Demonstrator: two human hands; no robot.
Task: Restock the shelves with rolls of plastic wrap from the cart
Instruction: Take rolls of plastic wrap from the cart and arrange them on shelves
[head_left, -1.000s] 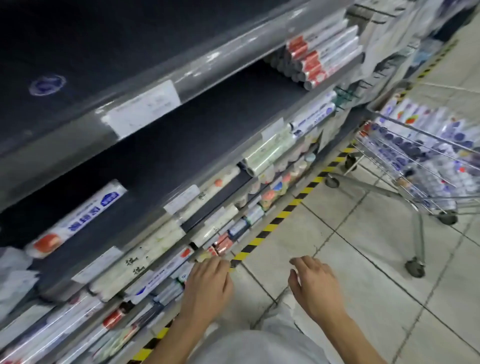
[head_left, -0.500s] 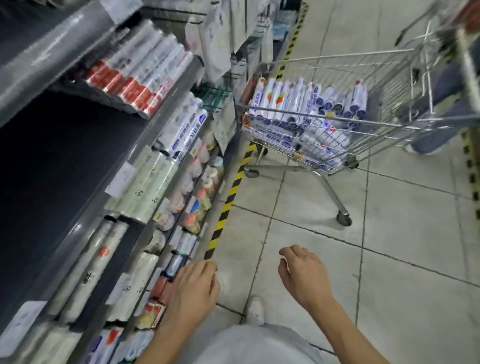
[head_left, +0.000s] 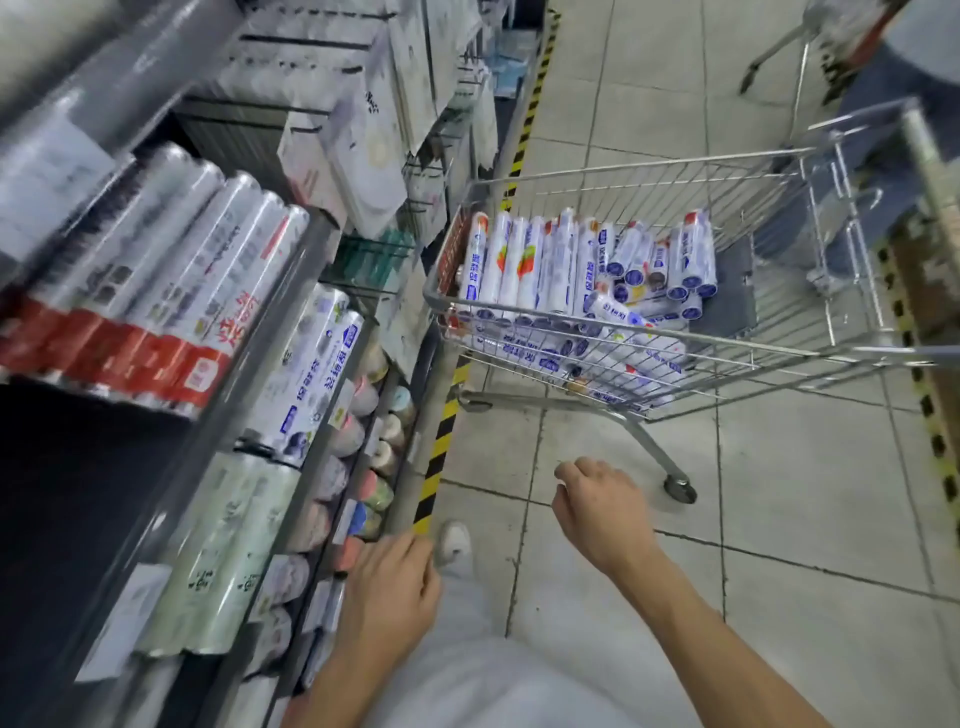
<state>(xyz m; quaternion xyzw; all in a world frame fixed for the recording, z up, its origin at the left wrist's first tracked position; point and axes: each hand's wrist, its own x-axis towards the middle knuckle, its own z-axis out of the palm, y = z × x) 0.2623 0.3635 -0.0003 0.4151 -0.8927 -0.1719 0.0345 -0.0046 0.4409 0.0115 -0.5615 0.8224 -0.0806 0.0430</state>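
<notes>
Grey metal shelves (head_left: 223, 431) are running along the person's 9 o'clock side, carrying red-banded and blue-printed rolls lying side by side. A wire cart (head_left: 644, 166) is standing on the tiled floor at 1 o'clock, just beside the shelving. The rolls of plastic wrap (head_left: 561, 270) are lying heaped in its basket, some leaning upright at the shelf-side end. The left hand (head_left: 389, 587) is hovering at 6 o'clock near the lowest shelf, fingers relaxed, holding nothing. The right hand (head_left: 597, 514) is hanging at 5 o'clock, apart from the cart, fingers loosely curled, likewise gripping nothing.
</notes>
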